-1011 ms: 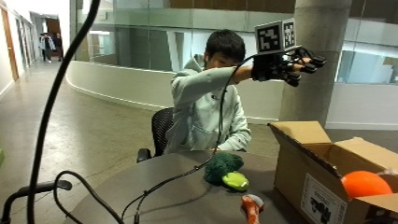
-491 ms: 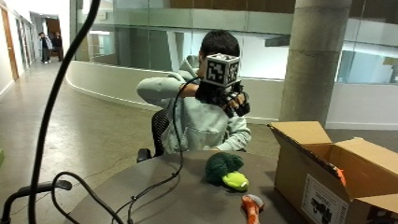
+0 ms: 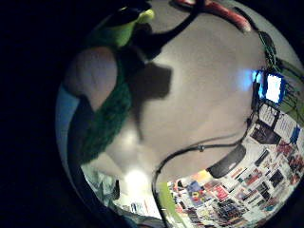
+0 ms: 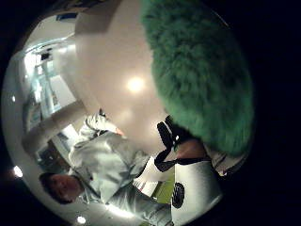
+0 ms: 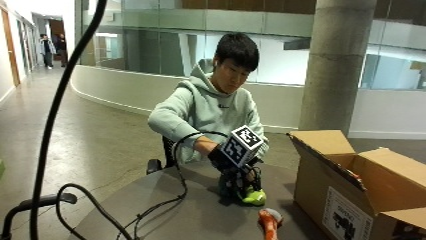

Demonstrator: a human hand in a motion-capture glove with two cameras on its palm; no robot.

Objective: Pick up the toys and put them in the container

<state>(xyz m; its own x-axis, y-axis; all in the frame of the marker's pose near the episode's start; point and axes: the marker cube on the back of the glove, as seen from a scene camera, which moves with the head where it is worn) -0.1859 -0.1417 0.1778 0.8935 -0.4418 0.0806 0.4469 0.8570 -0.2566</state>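
In the outside view my gloved right hand [image 5: 234, 172] is down on a fuzzy green plush toy [image 5: 251, 196] with a yellow-green end, which lies on the grey table [image 5: 193, 215]. The hand covers most of the toy. Green fur [image 4: 202, 70] fills much of the thumb side palm view, so the toy is close under the palm. The little finger side palm view shows the same toy [image 3: 107, 118] lying on the tabletop [image 3: 199, 95]. An orange toy [image 5: 269, 220] lies on the table nearer the camera, and is also seen as an orange toy [image 3: 223, 12] past the green one. An open cardboard box [image 5: 333, 200] stands to the right.
Black cables [image 5: 160, 205] trail across the left part of the table. The box's flaps [image 5: 393, 172] stand open above its rim. A person in a light hoodie [image 5: 206, 112] sits behind the table. A small lit screen [image 3: 274, 88] sits off the table's edge.
The gloved hand has come from high above the box, past the person's face, down onto the green toy. The orange ball seen over the box a second ago is out of sight.
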